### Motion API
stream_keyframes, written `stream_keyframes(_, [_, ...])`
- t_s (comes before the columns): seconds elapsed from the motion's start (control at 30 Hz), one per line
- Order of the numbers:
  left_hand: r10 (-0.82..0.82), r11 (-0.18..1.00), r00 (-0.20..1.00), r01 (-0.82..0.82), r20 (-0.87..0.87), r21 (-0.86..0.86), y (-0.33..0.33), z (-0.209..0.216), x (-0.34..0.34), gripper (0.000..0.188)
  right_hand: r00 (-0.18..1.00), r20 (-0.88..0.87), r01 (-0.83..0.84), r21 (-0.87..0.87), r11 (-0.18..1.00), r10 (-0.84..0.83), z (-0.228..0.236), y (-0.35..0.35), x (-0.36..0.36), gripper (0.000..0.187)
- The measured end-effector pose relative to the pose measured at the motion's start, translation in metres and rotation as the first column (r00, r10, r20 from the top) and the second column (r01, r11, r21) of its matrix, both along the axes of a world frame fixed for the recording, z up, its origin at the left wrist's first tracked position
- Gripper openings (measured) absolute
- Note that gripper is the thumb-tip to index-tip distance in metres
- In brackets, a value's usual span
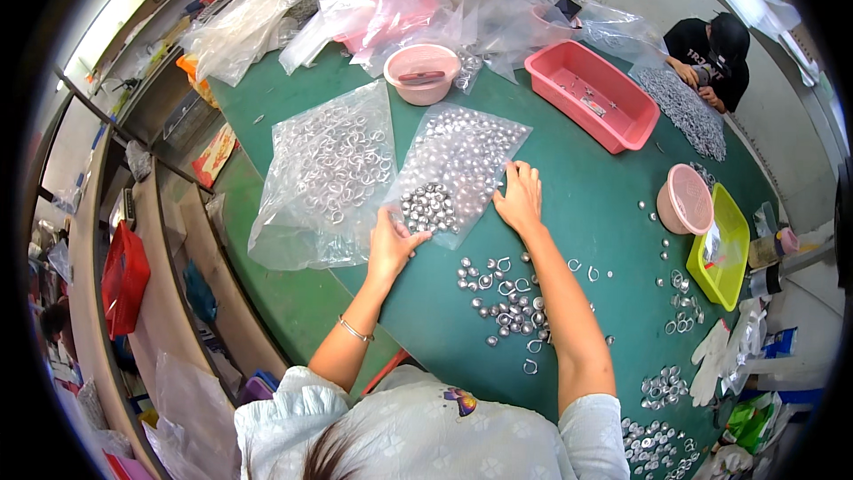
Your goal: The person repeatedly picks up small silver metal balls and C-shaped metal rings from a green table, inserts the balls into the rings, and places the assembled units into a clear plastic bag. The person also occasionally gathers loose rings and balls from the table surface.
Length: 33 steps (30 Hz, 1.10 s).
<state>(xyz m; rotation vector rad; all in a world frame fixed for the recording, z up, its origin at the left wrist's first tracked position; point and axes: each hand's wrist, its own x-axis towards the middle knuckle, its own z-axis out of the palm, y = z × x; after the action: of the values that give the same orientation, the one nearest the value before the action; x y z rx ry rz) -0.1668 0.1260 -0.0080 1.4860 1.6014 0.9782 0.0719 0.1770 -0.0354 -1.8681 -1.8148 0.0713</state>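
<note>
A clear plastic bag [461, 162] full of silver, bead-like metal pieces lies on the green table; some pieces [429, 205] show uncovered near its close end. My left hand [392, 246] is closed on the bag's near left corner, thumb against the pieces. At the bag's right edge, my right hand [521, 197] grips the plastic between thumb and fingers. Left of it, a second clear bag [333, 169] holds many silver open rings. Between my forearms, loose metal beads and rings [511, 302] are scattered on the table.
A round pink tub [422, 73] and a pink rectangular basin [592, 98] stand farther back. At right are a pink basket [684, 199], a yellow-green tray [720, 249] and a white glove [710, 362]. A co-worker [715, 58] handles a heap of small grey parts. Wooden shelves [147, 267] line the left.
</note>
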Motion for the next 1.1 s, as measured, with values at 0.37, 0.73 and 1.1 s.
stream_keyframes(0.37, [0.052, 0.989, 0.993, -0.037, 0.102, -0.143, 0.018, -0.009, -0.013, 0.024, 0.972, -0.232, -0.016, 0.060, 0.998, 0.030, 0.014, -0.025, -0.011, 0.016])
stream_keyframes(0.73, [-0.036, 0.998, 0.998, 0.038, 0.044, -0.047, 0.026, 0.003, -0.018, 0.037, 0.872, 0.383, -0.407, 0.216, 0.888, 0.306, 0.051, -0.033, -0.094, 0.024])
stream_keyframes(1.1, [-0.109, 0.989, 0.950, 0.073, 0.294, 0.129, 0.052, 0.046, 0.013, 0.034, 0.827, 0.424, -0.420, 0.028, 0.907, 0.370, 0.085, -0.049, -0.043, 0.045])
